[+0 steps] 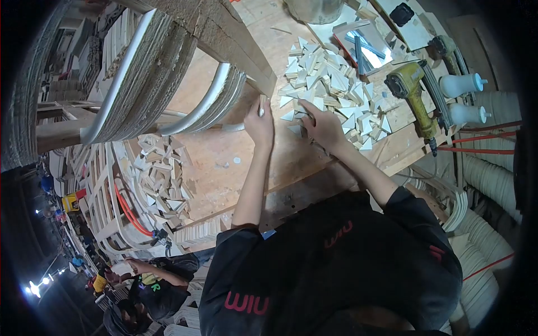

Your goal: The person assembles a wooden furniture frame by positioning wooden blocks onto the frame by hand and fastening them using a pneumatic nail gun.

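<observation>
My left hand (259, 124) is closed around a small wooden block (261, 105), beside the lower end of a curved wooden frame (207, 103). My right hand (324, 127) reaches to the near-left edge of a heap of triangular wood blocks (319, 73). Its index finger stretches over the blocks and its thumb side is apart from it; no block shows clearly between these fingers. Both hands are just above the plywood workbench (213, 190).
A yellow nail gun (413, 101) lies right of the heap, near two white bottles (460, 85). A second heap of wood blocks (159, 173) is at the left. Red hoses (482, 150) run off right. Another person (159, 285) works at lower left.
</observation>
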Motion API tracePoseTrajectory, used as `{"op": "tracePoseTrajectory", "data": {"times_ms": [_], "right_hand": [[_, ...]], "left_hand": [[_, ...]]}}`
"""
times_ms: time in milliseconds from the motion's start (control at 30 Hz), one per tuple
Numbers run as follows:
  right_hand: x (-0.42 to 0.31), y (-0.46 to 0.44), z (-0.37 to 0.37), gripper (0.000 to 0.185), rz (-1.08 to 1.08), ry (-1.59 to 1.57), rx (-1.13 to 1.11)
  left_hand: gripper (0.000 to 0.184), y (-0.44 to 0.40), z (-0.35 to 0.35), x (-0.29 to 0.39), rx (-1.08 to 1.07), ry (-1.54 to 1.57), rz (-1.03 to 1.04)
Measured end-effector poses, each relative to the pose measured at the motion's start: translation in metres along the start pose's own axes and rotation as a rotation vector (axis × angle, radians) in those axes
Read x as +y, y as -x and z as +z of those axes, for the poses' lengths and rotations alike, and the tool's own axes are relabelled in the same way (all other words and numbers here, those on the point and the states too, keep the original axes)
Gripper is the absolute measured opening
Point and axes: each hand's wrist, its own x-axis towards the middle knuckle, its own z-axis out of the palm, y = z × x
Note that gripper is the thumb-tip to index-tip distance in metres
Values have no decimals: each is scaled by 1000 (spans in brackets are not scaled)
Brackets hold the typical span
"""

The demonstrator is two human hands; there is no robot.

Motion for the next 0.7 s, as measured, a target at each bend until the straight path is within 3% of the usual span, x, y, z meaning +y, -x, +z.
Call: {"op": "tracePoseTrajectory", "data": {"times_ms": [333,433,533,633,700], "right_hand": [[1,-7,16,19,-5,83,59],[2,-7,15,21,-47,110,68],[-15,0,-5,16,-98,-39,188],[-17,0,-23,19,-276,53,320],[-15,2,-27,22,33,-264,194]], "left_hand": [[28,-2,-3,-4,-50,14,-15],[27,4,-5,-4,107,-135,130],[25,28,-11,-4,-98,-101,319],[22,50,-1,-1,-148,-33,367],[21,54,-2,0,-195,-62,332]]}}
